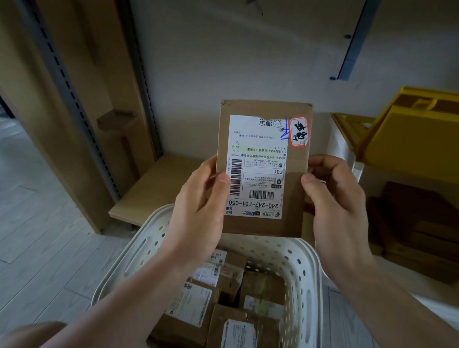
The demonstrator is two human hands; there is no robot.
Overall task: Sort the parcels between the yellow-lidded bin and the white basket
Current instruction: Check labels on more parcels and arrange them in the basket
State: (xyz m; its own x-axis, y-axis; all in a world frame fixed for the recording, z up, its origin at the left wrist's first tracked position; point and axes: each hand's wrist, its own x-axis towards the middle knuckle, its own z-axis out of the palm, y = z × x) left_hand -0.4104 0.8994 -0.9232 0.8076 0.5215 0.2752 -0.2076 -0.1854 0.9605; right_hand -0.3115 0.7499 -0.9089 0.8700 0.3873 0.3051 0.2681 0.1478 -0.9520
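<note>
**Parcel Held Up for Reading Above the Basket**

Nearest the camera sits the white basket (305, 265), perforated along its walls, with several brown parcels (240, 336) lying flat inside, most showing white labels face up. Just above its far rim the person holds one flat cardboard parcel (293, 206) upright, label toward the camera. The left hand (198, 201) grips the parcel's left edge, thumb pressed on the barcode side of the shipping label (256, 167); the right hand (333, 198) pinches the right edge, thumb on the front and fingers curled behind. Both grips are closed on the parcel, neither loose nor wide.

The label reads upside down from this view (the large code runs inverted near the bottom), so the step in hand appears to be checking the parcel before choosing its destination. To do it well, the person would likely turn the parcel end for end, keep the thumbs clear of the printed codes, and hold it steady until the sorting mark is read.

Farther off, at right, stands the yellow-lidded bin (417, 139), its lid raised, with more brown parcels (421, 230) stacked inside. A wooden shelf (156, 184) and pale wall lie behind.
</note>
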